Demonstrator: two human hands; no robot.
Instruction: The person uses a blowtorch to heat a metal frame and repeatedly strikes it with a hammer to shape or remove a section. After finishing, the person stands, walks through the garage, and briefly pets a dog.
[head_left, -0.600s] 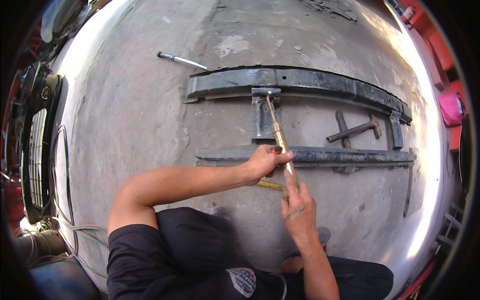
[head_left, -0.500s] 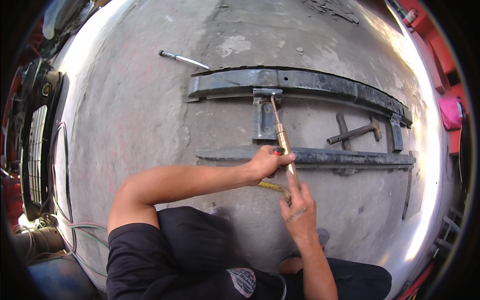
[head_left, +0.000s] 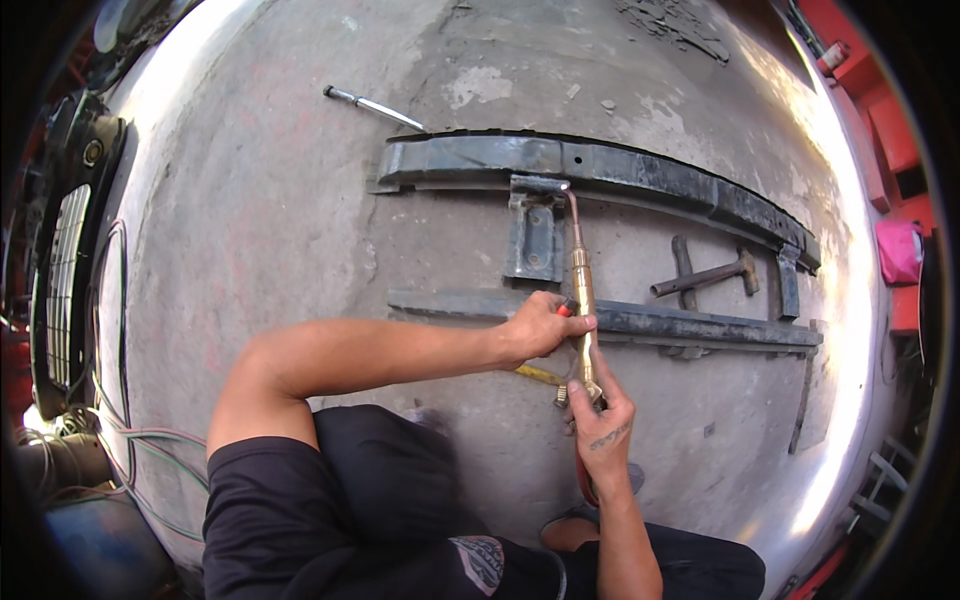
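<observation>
A brass gas torch (head_left: 583, 285) points away from me, its bent copper tip at the right upper corner of a steel bracket (head_left: 535, 240). A small bright spot shows at that tip. The bracket joins the underside of a long dark steel beam (head_left: 480, 155). My left hand (head_left: 538, 328) is closed, its thumb across the torch body; a small red-and-black thing (head_left: 567, 307) sticks up from its fist. Around the torch's rear end, near the valve knobs, closes my right hand (head_left: 604, 420). A red hose (head_left: 585, 483) hangs below it.
A second steel beam (head_left: 690, 322) lies nearer, passing under the torch. Right of the bracket lies a hammer (head_left: 705, 278) across another bar. A chrome rod tool (head_left: 375, 107) rests beyond the far beam. Hoses (head_left: 150, 435) and a car front grille (head_left: 70, 290) are at left.
The torch tip has shifted right along the bracket's upper edge to its corner. My right hand has slid back toward the valve end, its extended index finger now curled in.
</observation>
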